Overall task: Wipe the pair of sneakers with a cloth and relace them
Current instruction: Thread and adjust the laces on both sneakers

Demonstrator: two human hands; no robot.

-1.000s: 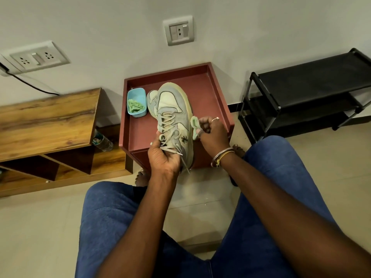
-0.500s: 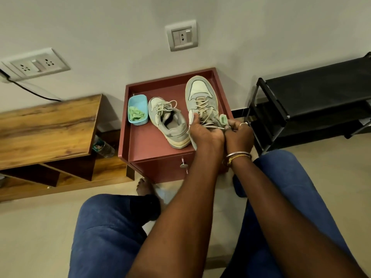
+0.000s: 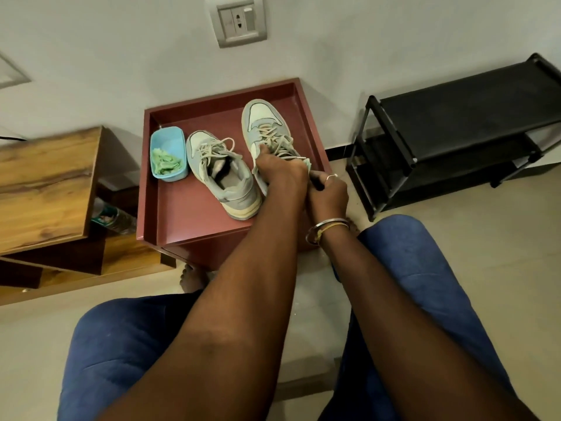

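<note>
Two grey and pale-green sneakers stand on a dark red cabinet top (image 3: 188, 220). The left sneaker (image 3: 223, 174) sits free with loose laces, toe pointing away. On the right side stands the right sneaker (image 3: 264, 123), its heel half hidden under my hands. My left hand (image 3: 280, 171) grips this sneaker over the tongue and laces. My right hand (image 3: 329, 192) is closed at the sneaker's outer side, and a bit of green cloth (image 3: 308, 164) shows between the two hands.
A blue tub (image 3: 168, 141) with green cloth pieces stands at the cabinet's left. A wooden unit (image 3: 45, 186) is to the left, a black shoe rack (image 3: 455, 135) to the right. The wall with a socket (image 3: 238, 21) is behind. My knees frame the floor below.
The sneaker I held up in both hands has come down onto the right side of the cabinet top. Both hands moved right with it, uncovering the other sneaker.
</note>
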